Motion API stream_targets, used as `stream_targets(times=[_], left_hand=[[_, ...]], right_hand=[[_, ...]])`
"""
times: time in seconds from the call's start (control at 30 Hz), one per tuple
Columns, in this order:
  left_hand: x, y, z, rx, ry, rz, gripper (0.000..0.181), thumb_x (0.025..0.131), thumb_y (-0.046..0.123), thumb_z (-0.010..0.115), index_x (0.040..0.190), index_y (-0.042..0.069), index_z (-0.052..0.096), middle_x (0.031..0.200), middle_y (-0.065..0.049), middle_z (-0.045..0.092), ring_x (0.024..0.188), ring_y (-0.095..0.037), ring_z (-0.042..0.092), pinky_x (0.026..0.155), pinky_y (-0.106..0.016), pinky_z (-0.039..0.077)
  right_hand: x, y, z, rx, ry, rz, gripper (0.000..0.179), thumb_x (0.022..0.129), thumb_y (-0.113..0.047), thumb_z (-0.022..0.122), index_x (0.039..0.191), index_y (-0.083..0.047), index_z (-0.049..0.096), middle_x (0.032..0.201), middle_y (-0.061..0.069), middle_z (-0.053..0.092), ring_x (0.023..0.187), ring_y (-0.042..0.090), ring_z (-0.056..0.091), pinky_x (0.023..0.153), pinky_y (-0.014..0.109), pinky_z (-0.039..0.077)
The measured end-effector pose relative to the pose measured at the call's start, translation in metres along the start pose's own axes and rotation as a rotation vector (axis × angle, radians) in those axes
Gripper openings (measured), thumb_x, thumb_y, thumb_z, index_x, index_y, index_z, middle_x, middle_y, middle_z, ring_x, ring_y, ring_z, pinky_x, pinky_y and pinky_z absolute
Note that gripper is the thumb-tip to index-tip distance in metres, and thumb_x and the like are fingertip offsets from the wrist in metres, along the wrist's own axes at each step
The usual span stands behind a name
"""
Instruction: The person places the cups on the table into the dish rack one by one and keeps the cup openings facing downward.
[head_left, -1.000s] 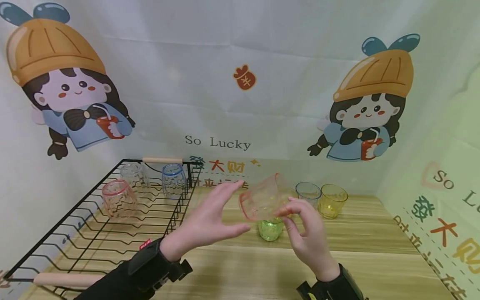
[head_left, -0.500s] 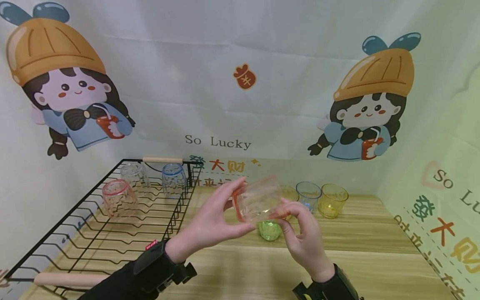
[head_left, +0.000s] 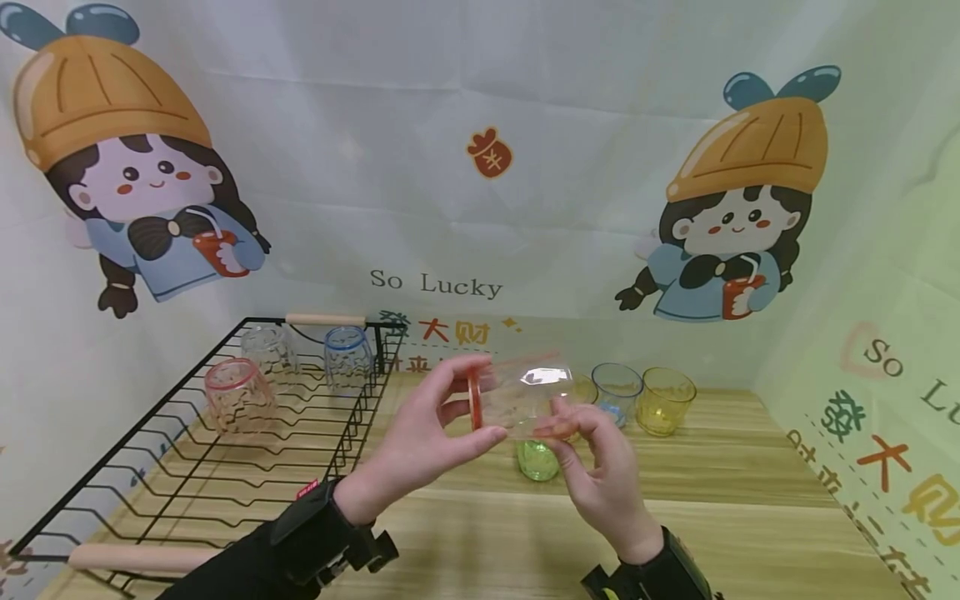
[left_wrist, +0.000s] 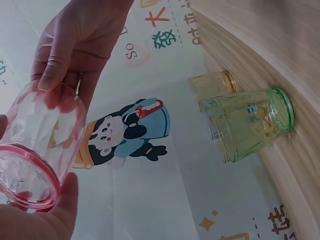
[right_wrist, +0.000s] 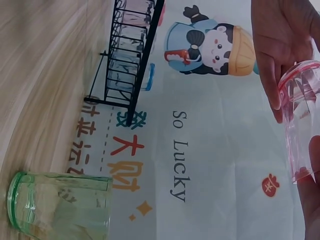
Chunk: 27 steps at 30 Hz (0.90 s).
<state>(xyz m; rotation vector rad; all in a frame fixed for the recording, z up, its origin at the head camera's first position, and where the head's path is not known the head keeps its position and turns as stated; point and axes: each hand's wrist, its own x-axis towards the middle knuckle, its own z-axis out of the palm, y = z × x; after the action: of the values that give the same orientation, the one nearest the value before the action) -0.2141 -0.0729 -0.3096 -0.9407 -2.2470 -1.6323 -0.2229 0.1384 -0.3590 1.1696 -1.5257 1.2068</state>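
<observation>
A clear pink drinking glass (head_left: 521, 396) is held on its side above the table, its thick reddish base to the left. My left hand (head_left: 420, 425) grips the base end between thumb and fingers. At the other end, my right hand (head_left: 603, 475) pinches the wall near the mouth. The left wrist view shows the glass's faceted wall (left_wrist: 65, 120) between both hands. Below and behind it, a green glass (head_left: 538, 462) stands on the table, its top partly hidden by the pink one.
A black wire rack (head_left: 150, 517) at left holds a pink glass (head_left: 238, 400), a clear glass (head_left: 268, 354) and a blue-tinted glass (head_left: 348, 362), all upside down. A blue-rimmed glass (head_left: 617, 387), a yellow glass (head_left: 665, 404) and a partly hidden amber glass (head_left: 583, 390) stand at the back.
My left hand has moved right and closed round the base end of the pink glass. The glass has turned from tilted to nearly level, with my right hand still pinching it.
</observation>
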Motion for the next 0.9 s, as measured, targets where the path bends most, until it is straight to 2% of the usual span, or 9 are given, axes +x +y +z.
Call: stream_targets(times=[0.13, 0.23, 0.37, 0.53, 0.7, 0.9], left_hand=[[-0.001, -0.002, -0.001, 0.004, 0.045, 0.08, 0.07, 0.073, 0.006, 0.079, 0.134, 0.009, 0.046, 0.129, -0.009, 0.054, 0.116, -0.022, 0.057, 0.095, -0.025, 0.053], [-0.001, -0.002, -0.002, 0.022, 0.064, 0.108, 0.067, 0.073, 0.007, 0.079, 0.132, 0.011, 0.048, 0.125, -0.009, 0.056, 0.113, -0.021, 0.058, 0.093, -0.026, 0.054], [-0.001, -0.001, -0.003, 0.051, 0.072, 0.09, 0.068, 0.073, 0.008, 0.08, 0.133, 0.012, 0.048, 0.125, -0.007, 0.057, 0.113, -0.019, 0.058, 0.093, -0.025, 0.055], [-0.001, 0.001, -0.008, 0.079, 0.086, 0.083, 0.068, 0.073, 0.007, 0.079, 0.133, 0.011, 0.048, 0.125, -0.008, 0.058, 0.112, -0.02, 0.058, 0.092, -0.024, 0.055], [-0.001, 0.001, -0.014, 0.098, 0.103, 0.076, 0.067, 0.072, 0.007, 0.08, 0.132, 0.011, 0.049, 0.125, -0.007, 0.057, 0.112, -0.019, 0.058, 0.091, -0.024, 0.055], [-0.002, 0.0, -0.022, 0.139, 0.121, 0.057, 0.067, 0.072, 0.009, 0.08, 0.132, 0.012, 0.049, 0.123, -0.006, 0.057, 0.11, -0.018, 0.057, 0.091, -0.022, 0.055]], right_hand=[[0.001, 0.0, 0.0, -0.002, -0.008, 0.008, 0.02, 0.091, -0.006, 0.059, 0.089, 0.013, 0.053, 0.089, 0.016, 0.063, 0.101, 0.011, 0.062, 0.106, 0.031, 0.046], [0.002, 0.0, 0.0, -0.015, -0.01, 0.009, 0.02, 0.091, -0.008, 0.06, 0.091, 0.012, 0.055, 0.09, 0.016, 0.063, 0.101, 0.012, 0.06, 0.107, 0.03, 0.045], [0.003, 0.002, -0.002, -0.062, -0.01, 0.003, 0.025, 0.092, -0.015, 0.061, 0.095, 0.011, 0.057, 0.093, 0.015, 0.064, 0.099, 0.014, 0.058, 0.105, 0.025, 0.045], [0.002, 0.002, -0.004, -0.11, -0.024, 0.017, 0.034, 0.092, -0.023, 0.061, 0.102, 0.009, 0.059, 0.101, 0.014, 0.065, 0.106, 0.015, 0.056, 0.1, 0.021, 0.043], [0.0, 0.004, -0.008, -0.132, -0.043, 0.039, 0.038, 0.091, -0.025, 0.063, 0.109, 0.008, 0.06, 0.109, 0.016, 0.064, 0.114, 0.016, 0.054, 0.104, 0.023, 0.041], [-0.003, 0.005, -0.013, -0.149, -0.057, 0.063, 0.038, 0.089, -0.024, 0.065, 0.112, 0.006, 0.061, 0.111, 0.016, 0.064, 0.115, 0.018, 0.054, 0.106, 0.024, 0.039]])
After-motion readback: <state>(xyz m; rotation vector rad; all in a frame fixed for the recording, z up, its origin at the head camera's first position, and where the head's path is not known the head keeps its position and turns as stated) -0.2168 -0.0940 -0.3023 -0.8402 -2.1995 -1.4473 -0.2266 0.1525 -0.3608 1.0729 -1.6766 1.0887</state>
